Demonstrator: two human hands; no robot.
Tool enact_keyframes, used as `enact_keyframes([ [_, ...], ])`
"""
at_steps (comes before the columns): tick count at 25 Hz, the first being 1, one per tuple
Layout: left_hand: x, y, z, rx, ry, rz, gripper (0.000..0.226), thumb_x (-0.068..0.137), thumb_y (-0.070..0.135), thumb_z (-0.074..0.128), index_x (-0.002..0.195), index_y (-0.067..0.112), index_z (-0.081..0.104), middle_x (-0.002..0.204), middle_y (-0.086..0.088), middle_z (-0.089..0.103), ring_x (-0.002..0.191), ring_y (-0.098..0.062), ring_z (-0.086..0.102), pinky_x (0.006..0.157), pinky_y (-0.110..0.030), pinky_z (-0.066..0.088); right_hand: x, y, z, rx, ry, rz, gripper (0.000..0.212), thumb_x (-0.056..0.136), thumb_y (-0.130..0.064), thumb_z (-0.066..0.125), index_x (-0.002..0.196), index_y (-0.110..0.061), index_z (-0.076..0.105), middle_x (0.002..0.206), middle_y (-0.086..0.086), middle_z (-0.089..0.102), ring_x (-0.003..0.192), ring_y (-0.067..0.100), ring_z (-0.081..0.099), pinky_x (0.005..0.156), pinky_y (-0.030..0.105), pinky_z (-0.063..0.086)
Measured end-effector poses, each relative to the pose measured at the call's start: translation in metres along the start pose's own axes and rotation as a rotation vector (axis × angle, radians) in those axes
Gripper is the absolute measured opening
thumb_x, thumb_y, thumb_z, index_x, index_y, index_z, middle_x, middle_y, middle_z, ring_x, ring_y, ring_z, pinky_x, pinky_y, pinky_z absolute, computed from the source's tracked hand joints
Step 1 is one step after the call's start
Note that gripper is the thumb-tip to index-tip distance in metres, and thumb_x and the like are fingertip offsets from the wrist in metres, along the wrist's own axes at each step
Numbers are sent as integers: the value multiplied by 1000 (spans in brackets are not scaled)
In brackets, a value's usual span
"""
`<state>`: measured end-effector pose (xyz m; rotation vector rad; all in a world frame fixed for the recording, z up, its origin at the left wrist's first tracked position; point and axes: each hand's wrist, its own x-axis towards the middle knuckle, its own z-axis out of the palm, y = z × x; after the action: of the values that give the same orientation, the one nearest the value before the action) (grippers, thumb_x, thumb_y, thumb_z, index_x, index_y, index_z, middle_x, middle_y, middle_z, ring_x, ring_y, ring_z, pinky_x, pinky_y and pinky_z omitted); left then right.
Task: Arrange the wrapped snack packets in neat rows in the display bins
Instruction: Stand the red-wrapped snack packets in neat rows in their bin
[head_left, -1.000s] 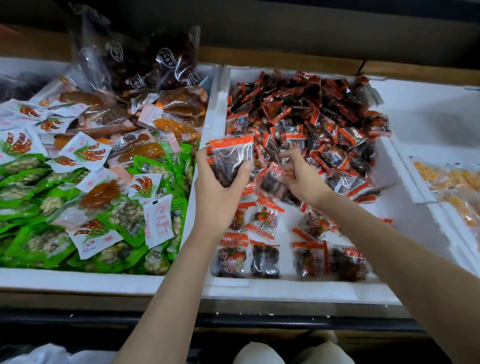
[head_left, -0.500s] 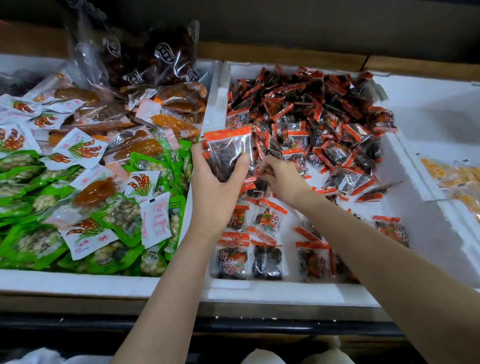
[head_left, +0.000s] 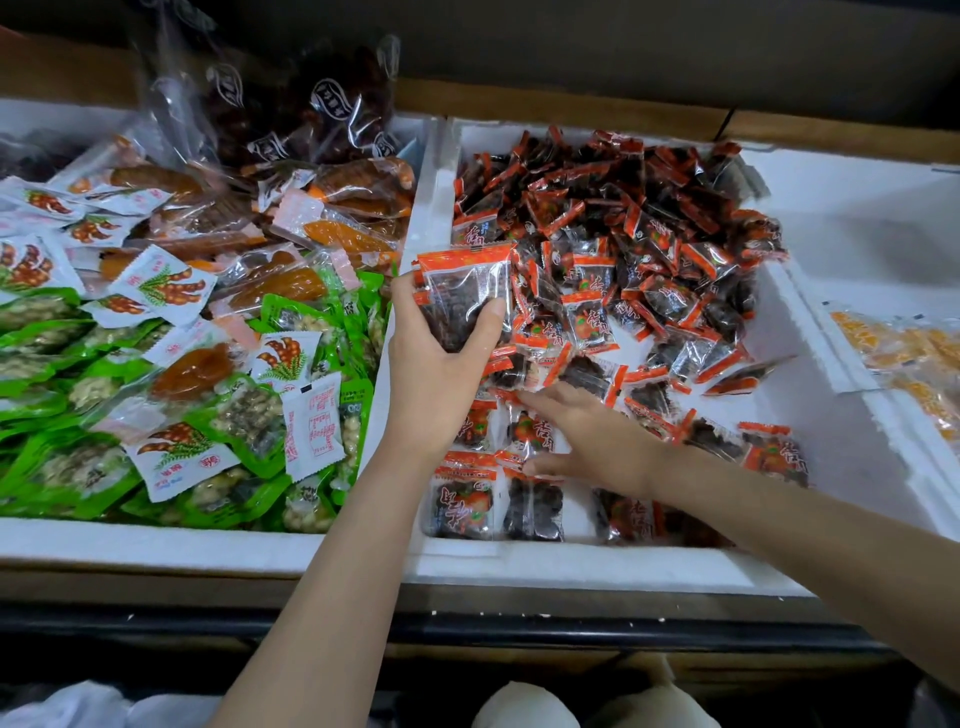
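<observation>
- White foam display bins are set side by side, and the middle bin (head_left: 519, 564) is partly filled with red-and-black snack packets.
- A loose heap (head_left: 623, 234) of these packets is piled toward the back of the middle bin, while a front row (head_left: 462, 501) is laid flat along its near wall.
- A small stack of packets (head_left: 462, 296) is gripped by the left hand (head_left: 441, 364), thumb and fingers clamped round it, by the bin's left wall.
- The right hand (head_left: 597, 436) is held low over the packets just behind the front row, its fingers (head_left: 550, 405) straight and apart; contact cannot be told.
- Green packets (head_left: 47, 364) and white packets (head_left: 166, 283) are heaped in the left bin (head_left: 156, 543); orange packets (head_left: 909, 353) are seen in the right bin (head_left: 898, 436).
</observation>
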<state>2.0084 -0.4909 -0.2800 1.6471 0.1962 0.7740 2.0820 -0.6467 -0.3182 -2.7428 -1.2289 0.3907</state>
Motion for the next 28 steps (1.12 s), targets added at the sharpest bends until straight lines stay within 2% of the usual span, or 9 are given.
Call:
enact_keyframes([
  [4,-2,1,0,43,-27,10,36,88,21,67,114,19,42,91,20,56,78,15,57,67,-3,41,4,1,-1,-57,-9,-94,74,90,-44,53,150,-21,18,156,1,15,142,19,13,114,32,17],
  [8,-6,3,3,98,-87,31,38,86,23,69,112,21,42,87,23,56,79,17,57,67,-2,41,-15,14,-16,39,170,-58,61,87,-43,59,140,-23,36,140,-1,38,130,17,36,105,30,32],
  [10,-8,3,3,117,-112,32,39,85,24,70,111,23,41,86,24,57,79,16,58,67,-3,42,-34,28,-24,-136,58,-53,61,82,-47,65,133,-22,45,131,-4,47,121,15,41,98,28,35],
  [13,-10,2,7,158,-133,28,40,85,27,69,113,25,40,86,21,58,77,16,57,66,-3,43,-57,41,-16,-279,-90,-124,67,75,-50,69,132,-21,48,129,-2,48,119,14,41,99,24,30],
  [15,-12,1,12,169,-156,13,42,85,29,69,116,25,41,88,22,58,78,16,57,67,-2,42,-58,41,-9,-217,-51,-134,60,76,-47,70,127,-19,52,125,-2,52,116,14,44,98,24,33],
  [18,-11,0,25,175,-177,-12,47,85,35,68,123,25,42,98,21,60,87,10,58,73,-5,43,-48,41,-12,-25,-67,-43,36,81,-36,69,111,-18,61,112,-4,63,102,11,55,84,24,40],
  [21,-2,1,42,163,-184,-32,53,86,38,66,129,19,42,110,6,61,98,-7,58,76,-13,43,-35,46,-18,158,-45,-15,16,84,-23,69,96,-13,69,89,-7,65,74,-8,53,69,13,38],
  [24,4,-2,57,165,-208,1,43,87,31,67,121,20,43,96,18,57,84,8,55,71,-3,40,-23,40,-11,305,1,-33,11,81,-13,72,90,-8,72,83,-2,70,61,-16,53,65,2,38],
  [28,3,-12,66,189,-185,-27,54,87,33,67,130,15,41,97,25,48,86,9,50,73,2,35,-16,33,0,445,19,-65,10,76,-9,76,83,-15,71,77,-9,68,63,-6,57,68,10,45],
])
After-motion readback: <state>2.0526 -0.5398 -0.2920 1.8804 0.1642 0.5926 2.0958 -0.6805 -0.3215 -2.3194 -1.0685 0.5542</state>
